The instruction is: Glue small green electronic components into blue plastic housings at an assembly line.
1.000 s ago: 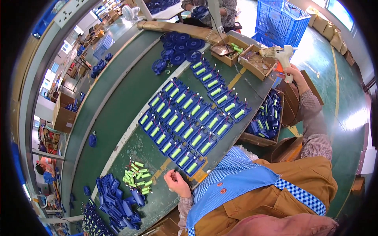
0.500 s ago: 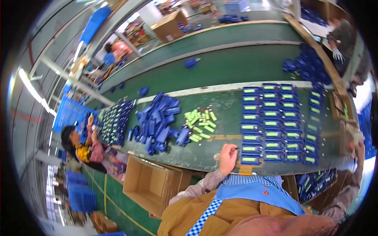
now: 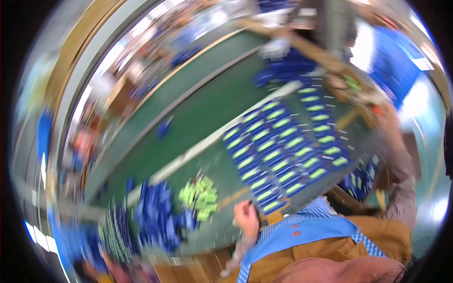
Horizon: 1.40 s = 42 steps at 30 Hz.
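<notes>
My left hand (image 3: 246, 218) rests at the near edge of the green table, its fingers curled, with a small dark bit at the fingertips that I cannot make out. Just right of it lie rows of blue plastic casings (image 3: 266, 155), each with a light green cylindrical cell in it. My right hand (image 3: 386, 113) reaches out to the table's right end, beside a cardboard tray (image 3: 337, 84) with green pieces. Something orange shows at its fingertips, but motion blur hides the fingers. Left of my left hand is a heap of loose green cells (image 3: 200, 198).
A pile of blue casings (image 3: 155, 214) lies farther left, near a blurred co-worker (image 3: 113, 269). More blue parts (image 3: 288, 68) are heaped at the far right, by another person's gloved hand (image 3: 276, 47). A box of filled casings (image 3: 361, 179) stands below the table's right edge.
The view has swung to the right and tilted, with blur. My right hand now shows more fully at the table's right end. My left hand stays by the near edge with curled fingers.
</notes>
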Motion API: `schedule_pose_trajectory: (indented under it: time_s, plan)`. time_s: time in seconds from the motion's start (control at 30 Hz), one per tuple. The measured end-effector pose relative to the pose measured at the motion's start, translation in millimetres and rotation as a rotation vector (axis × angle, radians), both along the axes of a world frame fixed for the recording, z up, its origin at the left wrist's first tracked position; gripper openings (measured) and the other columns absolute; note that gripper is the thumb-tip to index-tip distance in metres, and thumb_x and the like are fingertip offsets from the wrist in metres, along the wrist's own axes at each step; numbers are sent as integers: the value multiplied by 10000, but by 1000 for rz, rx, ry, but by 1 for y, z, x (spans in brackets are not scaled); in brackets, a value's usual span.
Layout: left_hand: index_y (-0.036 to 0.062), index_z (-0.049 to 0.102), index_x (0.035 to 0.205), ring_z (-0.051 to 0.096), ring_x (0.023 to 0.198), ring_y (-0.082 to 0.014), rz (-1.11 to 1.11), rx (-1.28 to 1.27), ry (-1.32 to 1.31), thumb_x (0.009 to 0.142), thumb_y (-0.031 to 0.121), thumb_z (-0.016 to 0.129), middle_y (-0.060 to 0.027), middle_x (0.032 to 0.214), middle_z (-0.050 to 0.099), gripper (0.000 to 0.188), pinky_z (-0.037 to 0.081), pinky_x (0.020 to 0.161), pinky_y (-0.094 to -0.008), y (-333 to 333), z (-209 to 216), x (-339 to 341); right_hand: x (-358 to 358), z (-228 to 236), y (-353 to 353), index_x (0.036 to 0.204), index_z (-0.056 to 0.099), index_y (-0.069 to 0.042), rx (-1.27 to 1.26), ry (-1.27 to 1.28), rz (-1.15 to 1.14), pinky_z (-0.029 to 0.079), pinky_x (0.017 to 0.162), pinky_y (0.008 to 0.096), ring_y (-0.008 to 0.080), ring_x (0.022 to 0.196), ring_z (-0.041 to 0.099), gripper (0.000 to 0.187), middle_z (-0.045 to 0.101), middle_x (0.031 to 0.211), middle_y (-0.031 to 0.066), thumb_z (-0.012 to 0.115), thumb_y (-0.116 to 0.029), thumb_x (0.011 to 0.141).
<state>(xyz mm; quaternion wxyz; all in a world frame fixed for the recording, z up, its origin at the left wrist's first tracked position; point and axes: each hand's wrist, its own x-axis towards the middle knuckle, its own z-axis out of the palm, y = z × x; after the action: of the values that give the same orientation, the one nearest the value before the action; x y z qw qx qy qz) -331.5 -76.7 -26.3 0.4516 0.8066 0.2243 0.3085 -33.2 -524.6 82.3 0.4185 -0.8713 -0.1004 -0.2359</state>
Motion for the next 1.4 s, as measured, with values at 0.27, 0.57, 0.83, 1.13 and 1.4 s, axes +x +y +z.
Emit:
schedule_pose_trajectory:
  time_s: [0.27, 0.57, 0.83, 1.13, 1.4]
  plan:
    - [13, 530, 1081, 449, 711, -81, -89, -242, 36, 829, 0, 567, -16, 884, 470, 255, 383, 618, -220, -6, 6, 8, -213, -22, 109, 867, 668, 0, 179, 761, 536, 507, 622, 276, 138, 672, 637, 104, 662, 730, 91, 663, -81, 803]
    - [14, 525, 1091, 448, 710, -91, -50, -232, 58, 825, -8, 577, -25, 882, 467, 272, 388, 623, -225, 0, 3, 1, -199, -71, 149, 824, 644, -32, -88, 421, 521, 524, 600, 353, 278, 674, 649, 82, 648, 742, 123, 651, -104, 787]
    - [13, 540, 1079, 438, 662, -89, -29, -172, 69, 813, -15, 586, -29, 870, 469, 272, 385, 581, -223, -1, 0, -2, -203, -83, 155, 755, 621, -45, -125, 259, 398, 504, 534, 356, 286, 599, 625, 53, 627, 678, 116, 652, -86, 764]
    - [14, 556, 1049, 457, 665, -82, -47, -233, 54, 829, 16, 622, -29, 868, 467, 230, 398, 580, -220, -6, 6, 4, -206, -89, 161, 714, 574, -41, -135, 170, 301, 439, 479, 357, 269, 527, 562, 69, 547, 606, 98, 641, -27, 718]
    - [10, 563, 1049, 460, 659, -89, -27, -225, 54, 814, -1, 624, -37, 869, 475, 243, 409, 580, -213, -2, 4, 2, -206, -91, 170, 706, 560, -42, -132, 123, 303, 429, 478, 355, 271, 517, 554, 82, 529, 594, 95, 634, -8, 716]
